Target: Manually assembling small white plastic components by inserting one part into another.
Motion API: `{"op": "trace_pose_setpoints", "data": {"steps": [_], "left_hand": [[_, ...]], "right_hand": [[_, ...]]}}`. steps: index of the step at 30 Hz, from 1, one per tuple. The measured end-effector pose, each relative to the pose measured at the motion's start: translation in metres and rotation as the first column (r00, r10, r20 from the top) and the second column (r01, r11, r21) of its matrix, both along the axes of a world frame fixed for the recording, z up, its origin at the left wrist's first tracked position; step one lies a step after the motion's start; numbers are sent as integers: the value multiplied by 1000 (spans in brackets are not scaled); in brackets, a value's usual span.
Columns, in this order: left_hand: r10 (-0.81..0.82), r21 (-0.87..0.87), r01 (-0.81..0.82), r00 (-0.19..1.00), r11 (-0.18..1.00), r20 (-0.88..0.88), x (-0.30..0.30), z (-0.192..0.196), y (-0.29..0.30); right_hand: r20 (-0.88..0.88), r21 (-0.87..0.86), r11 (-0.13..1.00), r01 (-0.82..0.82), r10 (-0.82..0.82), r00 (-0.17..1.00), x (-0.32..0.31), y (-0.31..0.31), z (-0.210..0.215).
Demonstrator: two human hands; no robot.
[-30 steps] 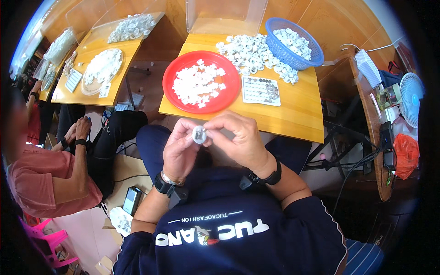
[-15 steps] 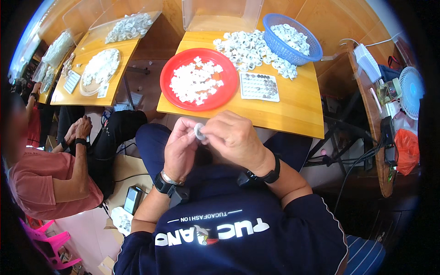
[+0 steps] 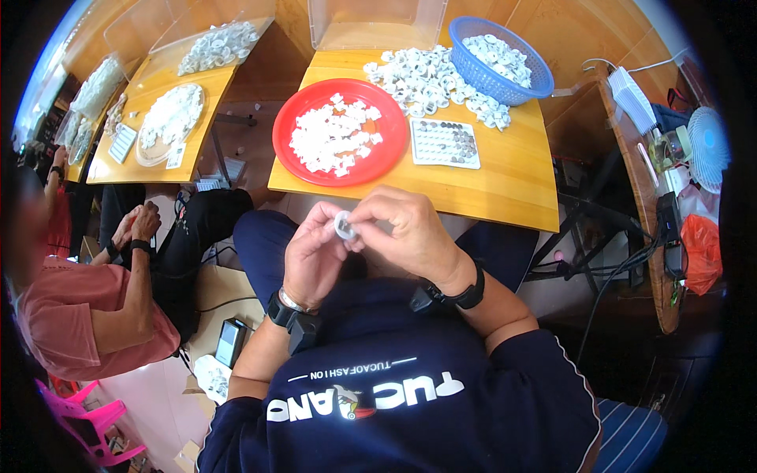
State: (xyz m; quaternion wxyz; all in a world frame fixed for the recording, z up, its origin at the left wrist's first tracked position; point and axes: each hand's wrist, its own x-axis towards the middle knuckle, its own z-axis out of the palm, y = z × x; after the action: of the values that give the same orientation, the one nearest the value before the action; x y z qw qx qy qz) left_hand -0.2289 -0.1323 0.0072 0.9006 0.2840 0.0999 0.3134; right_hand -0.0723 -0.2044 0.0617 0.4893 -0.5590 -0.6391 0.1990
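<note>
Between the thumb and fingers of my left hand [image 3: 313, 256], a small white ring-shaped plastic piece [image 3: 343, 225] is held in front of the table edge. Something greyish shows within its opening. My right hand [image 3: 402, 232] meets it from the other side, thumb and forefinger pinched at the ring's edge; whatever lies between those fingertips is too small to make out. Beyond my hands stands a red round tray [image 3: 288, 162] with many small white pieces [image 3: 331, 138]. To its right lies a white card [image 3: 426, 158] with rows of small dark and silvery discs [image 3: 456, 142].
White ring-like parts [image 3: 414, 79] are heaped at the table's back, beside a blue basket [image 3: 540, 87] of more. A clear plastic bin [image 3: 374, 35] stands behind. Left, a co-worker [image 3: 102, 315] sits by another table [image 3: 110, 169]. At right, a side shelf [image 3: 643, 229] carries a fan [image 3: 708, 150].
My right fingertips have drawn back slightly from the ring's middle to its right edge, and more of its opening shows. My left hand keeps hold of it. The view has shifted slightly.
</note>
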Motion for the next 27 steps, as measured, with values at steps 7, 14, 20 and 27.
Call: {"op": "trace_pose_setpoints", "data": {"steps": [7, 14, 20, 27], "left_hand": [[-6, 22, 6, 1000, 1000, -4, 1, -1, 1], [55, 60, -52, 997, 997, -49, 2, 4, -3], [94, 143, -73, 985, 987, -146, 1, 6, -2], [67, 151, -41, 984, 988, -166, 0, 2, -1]], "right_hand": [[22, 46, 997, 56, -57, 998, -1, -1, -1], [137, 111, 990, 81, -96, 986, -4, -1, 4], [347, 169, 986, 6, -65, 936, -4, -1, 4], [307, 144, 990, 2, -46, 951, -4, -1, 2]]}}
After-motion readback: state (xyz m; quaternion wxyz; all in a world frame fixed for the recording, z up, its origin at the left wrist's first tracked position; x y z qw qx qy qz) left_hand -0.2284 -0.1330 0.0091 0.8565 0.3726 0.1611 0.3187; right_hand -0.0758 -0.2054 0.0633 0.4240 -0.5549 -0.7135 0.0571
